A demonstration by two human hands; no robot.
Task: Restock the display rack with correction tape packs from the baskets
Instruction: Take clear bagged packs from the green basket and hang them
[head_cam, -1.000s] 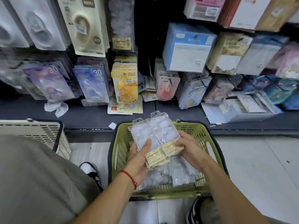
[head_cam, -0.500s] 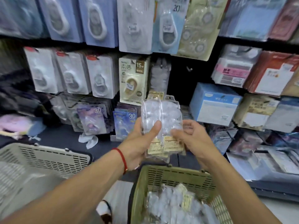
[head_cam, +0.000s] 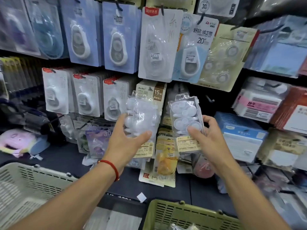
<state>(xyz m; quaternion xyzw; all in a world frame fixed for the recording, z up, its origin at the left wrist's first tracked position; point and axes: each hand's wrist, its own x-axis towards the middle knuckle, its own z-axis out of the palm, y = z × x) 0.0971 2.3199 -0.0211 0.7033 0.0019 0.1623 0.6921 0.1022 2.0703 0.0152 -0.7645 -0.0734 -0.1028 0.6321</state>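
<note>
Correction tape packs, one in each hand, both held up in front of the display rack! The left hand grips a clear pack of white refills, thumb on its right edge, fingers curled round the left side, label card hanging below. The right hand pinches a second clear pack, thumb across its front, fingers behind, the round white spools facing the camera. The two packs sit side by side, apart, just in front of the hanging beige 15M pack. Near and right, the green basket shows its rim with a little clear wrapping inside. Near and left sits the beige basket. A red string bracelet circles the left wrist.
</note>
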